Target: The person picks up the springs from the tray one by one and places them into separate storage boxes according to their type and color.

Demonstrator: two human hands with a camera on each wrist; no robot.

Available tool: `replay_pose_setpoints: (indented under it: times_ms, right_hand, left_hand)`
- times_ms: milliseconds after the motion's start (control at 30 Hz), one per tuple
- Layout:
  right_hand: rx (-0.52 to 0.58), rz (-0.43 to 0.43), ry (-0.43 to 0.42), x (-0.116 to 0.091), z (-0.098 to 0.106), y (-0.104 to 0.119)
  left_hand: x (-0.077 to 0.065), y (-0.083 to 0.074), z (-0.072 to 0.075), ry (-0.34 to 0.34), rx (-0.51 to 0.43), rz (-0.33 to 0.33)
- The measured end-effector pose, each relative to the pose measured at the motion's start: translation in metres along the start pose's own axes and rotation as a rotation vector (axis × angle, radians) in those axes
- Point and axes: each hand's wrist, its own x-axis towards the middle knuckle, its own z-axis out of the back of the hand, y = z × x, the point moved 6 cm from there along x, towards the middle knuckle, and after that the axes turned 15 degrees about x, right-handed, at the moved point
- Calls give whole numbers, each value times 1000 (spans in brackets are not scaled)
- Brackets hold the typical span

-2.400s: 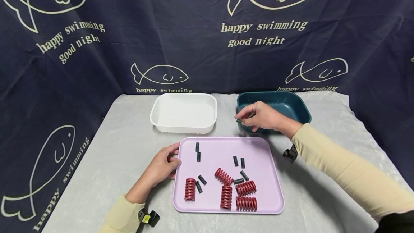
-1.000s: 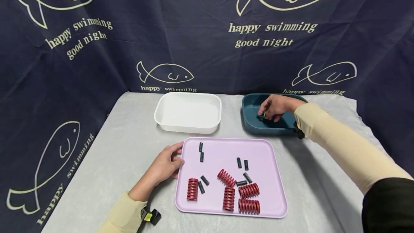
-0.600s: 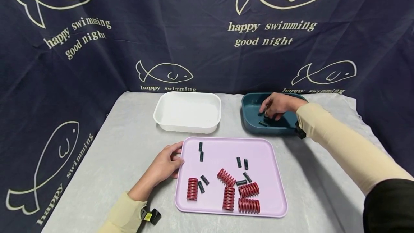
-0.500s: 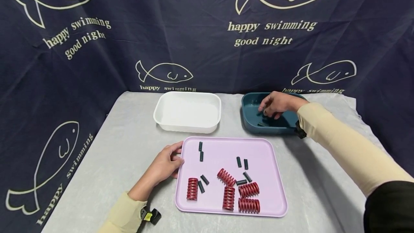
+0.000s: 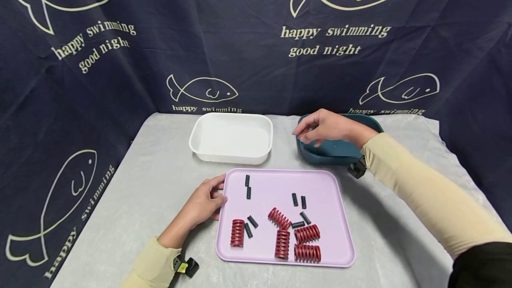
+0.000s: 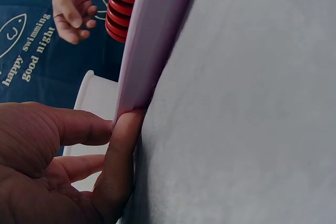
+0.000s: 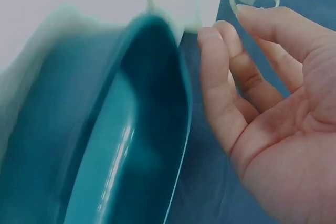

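My left hand (image 5: 201, 204) pinches the left rim of a lilac tray (image 5: 272, 186); the left wrist view shows its thumb and a finger (image 6: 126, 135) on either side of the edge. Several thick red springs (image 5: 282, 244) and small dark green springs (image 5: 294, 199) lie on the tray. My right hand (image 5: 326, 127) hovers over the left end of a teal box (image 5: 328, 159), its fingers loosely bent. Nothing is between those fingers (image 7: 215, 72) in the right wrist view. The hand hides part of the box's inside.
A white box (image 5: 230, 160) stands left of the teal one, behind the tray. Grey cloth (image 5: 160, 168) covers the table, and a dark blue fish-print curtain (image 5: 256, 57) hangs behind and along both sides.
My right hand carried a small dark green spring into the teal box, let it go there, then rose and moved left. The left hand kept its hold on the tray.
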Motion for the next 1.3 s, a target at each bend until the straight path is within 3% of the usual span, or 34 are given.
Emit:
replay_pose_setpoints:
  times_ms: [233,533,933,1300]
  right_hand:
    - [37,49,118,6,-46,20]
    - [99,39,220,12,-94,19]
    - [203,78,288,13,-133,16]
    - [209,42,336,28,-158,1]
  left_hand:
    - [2,-1,0,6,5,-11]
    - [1,-3,-1,5,9,-5]
    - [1,-7,-1,5,-6,-29]
    - [-3,-5,-1,4,-17,-26]
